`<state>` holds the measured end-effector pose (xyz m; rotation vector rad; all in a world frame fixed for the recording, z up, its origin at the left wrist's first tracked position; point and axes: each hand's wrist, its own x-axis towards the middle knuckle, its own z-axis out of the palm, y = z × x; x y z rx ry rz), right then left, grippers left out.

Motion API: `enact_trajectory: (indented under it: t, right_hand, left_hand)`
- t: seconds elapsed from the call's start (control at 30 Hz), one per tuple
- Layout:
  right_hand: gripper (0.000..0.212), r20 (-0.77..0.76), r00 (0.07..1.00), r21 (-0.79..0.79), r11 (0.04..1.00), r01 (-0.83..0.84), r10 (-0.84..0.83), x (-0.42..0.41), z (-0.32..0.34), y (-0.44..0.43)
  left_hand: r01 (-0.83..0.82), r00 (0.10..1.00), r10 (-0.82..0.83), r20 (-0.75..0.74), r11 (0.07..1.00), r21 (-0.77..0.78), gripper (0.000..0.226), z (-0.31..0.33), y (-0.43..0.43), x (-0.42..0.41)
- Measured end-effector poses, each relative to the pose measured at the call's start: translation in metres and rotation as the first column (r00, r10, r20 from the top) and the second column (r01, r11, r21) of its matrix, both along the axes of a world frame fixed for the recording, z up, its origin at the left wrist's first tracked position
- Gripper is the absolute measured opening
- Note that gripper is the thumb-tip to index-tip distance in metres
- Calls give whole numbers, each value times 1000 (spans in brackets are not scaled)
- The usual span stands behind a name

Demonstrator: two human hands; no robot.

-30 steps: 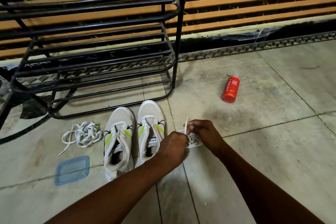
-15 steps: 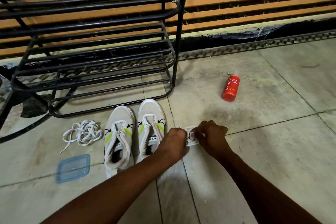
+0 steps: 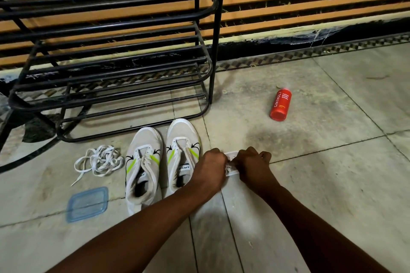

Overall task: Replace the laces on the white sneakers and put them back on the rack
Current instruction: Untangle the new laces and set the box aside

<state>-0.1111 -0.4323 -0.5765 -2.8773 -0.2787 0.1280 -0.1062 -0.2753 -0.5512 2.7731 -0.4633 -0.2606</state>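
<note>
Two white sneakers with green stripes stand side by side on the floor, the left one [image 3: 143, 164] and the right one [image 3: 182, 150], both without laces, toes toward the black metal rack [image 3: 115, 68]. A loose pile of white laces [image 3: 99, 159] lies left of them. Just right of the right sneaker, my left hand [image 3: 210, 165] and my right hand [image 3: 251, 165] grip a small white packet of laces [image 3: 230, 163] between them, fingers curled round it. Most of the packet is hidden by the hands.
A blue plastic lid [image 3: 87, 204] lies flat on the floor near the left sneaker's heel. A red body-wash bottle [image 3: 280, 104] lies on the tiles to the right of the rack. A slatted wall runs behind.
A lace end that stuck up between my hands a second ago is down now. Both hands have closed tighter together over the packet, and the view has shifted slightly.
</note>
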Motion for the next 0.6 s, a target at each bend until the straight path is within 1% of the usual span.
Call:
enact_trajectory:
  t: [0.1,0.17,0.23,0.33,0.47,0.6]
  right_hand:
    - [15,42,995,56,995,85,-88,-5,-3,-7]
    - [8,61,987,135,981,139,-148,-8,-4,-10]
    - [11,70,982,157,974,165,-177,-7,-4,-9]
    - [17,49,988,67,987,146,-149,-5,-5,-3]
    - [22,8,992,1,992,130,-130,-1,-4,2]
    - [34,-92,995,54,997,53,-48,7,-2,-2]
  left_hand:
    - [24,1000,-22,-21,996,91,17,1,-4,4]
    - [31,999,-30,-12,994,107,20,1,-7,8]
    - [28,1000,-29,6,996,82,24,0,-7,12]
    - [18,1000,-18,16,1000,12,36,-4,-4,15]
    - [75,997,-75,-9,993,87,27,-1,-7,11]
    - [109,994,-108,-18,986,126,24,-3,-9,10]
